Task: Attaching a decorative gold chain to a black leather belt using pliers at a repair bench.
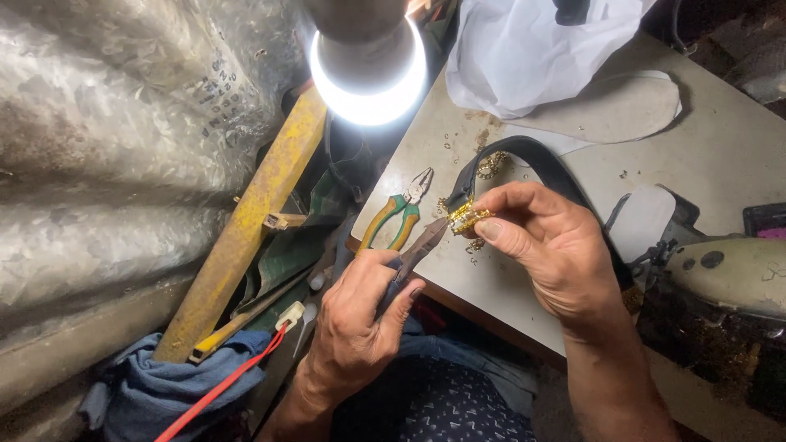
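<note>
Left of both hands, a yellow bar (246, 221) leans against a crinkled foil wall (106, 139), with a blue cloth (135, 393) and a red wire (221, 385) at its foot. Next comes the left hand (356, 323), low at the counter (729, 155) edge, its fingers (401, 307) wrapped around the handles of dark pliers (413, 254) whose tips point up and right, touching a small gold ornament (465, 218). Just above those fingers, a second pair of pliers with green and yellow handles (399, 217) lies on the counter, and higher still a bright round lamp (368, 69) glares. Right of the left hand, the right hand (548, 250) holds the gold ornament, thumb and forefinger pinching it; the ornament sits on a black strap (540, 160) that loops away over the counter behind the hand. Small gold bits (475, 135) are scattered about the counter near the strap. Above the right hand lies a white bag (524, 53), with a pale shoe sole (614, 110) beside it. Furthest right of the fingers stands part of a sewing machine (729, 274), close beside the right wrist.
</note>
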